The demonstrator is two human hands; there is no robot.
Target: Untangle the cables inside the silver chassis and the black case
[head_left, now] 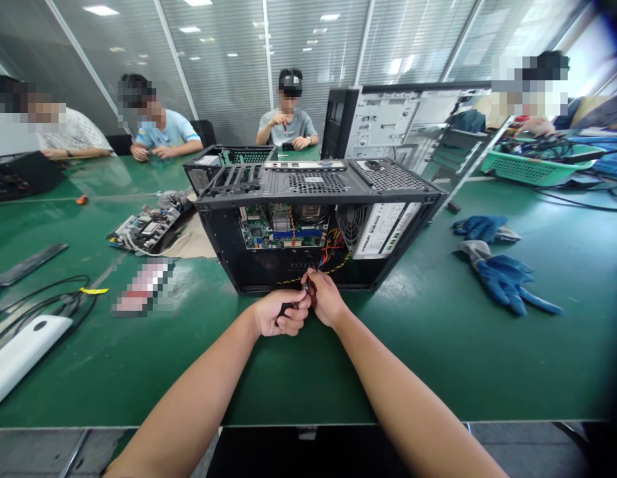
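Observation:
An open black computer case [318, 226] lies on its side on the green table [462, 358], with the motherboard [283, 229] and power supply [382, 226] showing inside. Coloured cables [333, 255] run out of its lower front edge. My left hand [281, 313] is closed around a small black connector on those cables. My right hand [325, 297] is pinched on the same cable bundle right beside it, just in front of the case.
Blue work gloves [507, 279] lie to the right. A loose circuit board [149, 229], black cables [49, 302] and a white device [24, 352] lie to the left. A second case [402, 123] and a green basket [532, 169] stand behind. Other people sit along the far side.

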